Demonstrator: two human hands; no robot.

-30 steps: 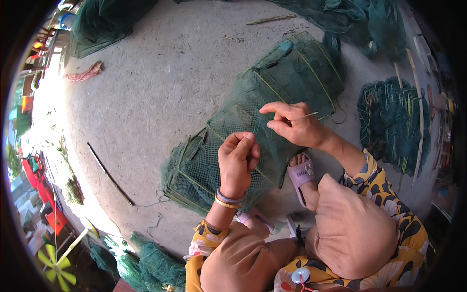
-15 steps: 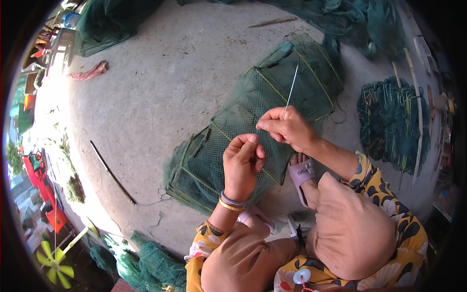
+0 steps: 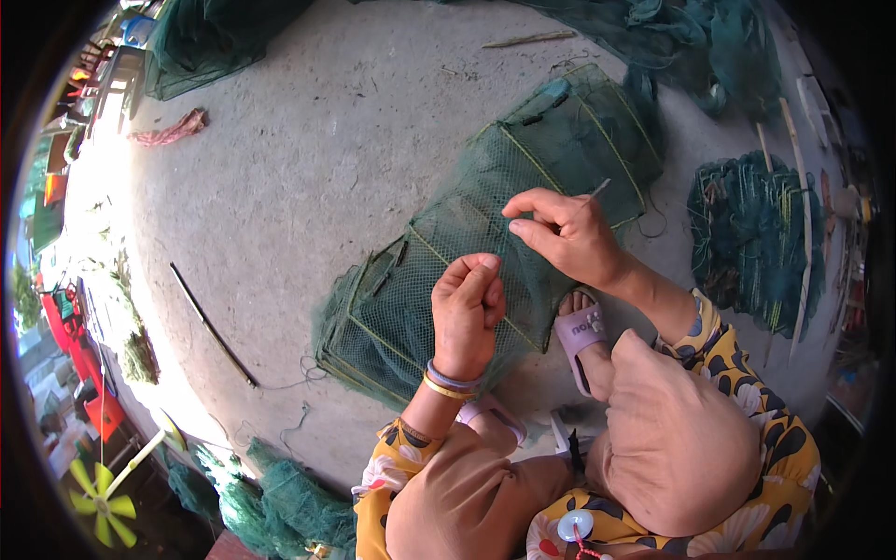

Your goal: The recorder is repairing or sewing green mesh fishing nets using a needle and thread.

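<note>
A long green mesh net trap (image 3: 467,224) with yellowish cord ribs lies across the concrete in front of me. Above its near side, my left hand (image 3: 467,308) is closed, thumb against curled fingers; whatever they pinch is too small to make out. Up and to its right is my right hand (image 3: 569,238), thumb and forefinger apart, the other fingers curled around a thin metal needle (image 3: 602,189). Only a short end of the needle shows past the knuckles. The two hands do not touch.
Folded green netting (image 3: 756,243) lies at the right beside long sticks (image 3: 797,187). More netting (image 3: 691,47) is heaped at the far edge, and another pile (image 3: 303,504) sits at the lower left. A dark rod (image 3: 213,324) and a pink cloth (image 3: 173,129) lie on the floor.
My right hand has drawn slightly up and away from the left, its thumb and forefinger parting. The needle has swung from upright to slanting back. The left hand has barely moved.
</note>
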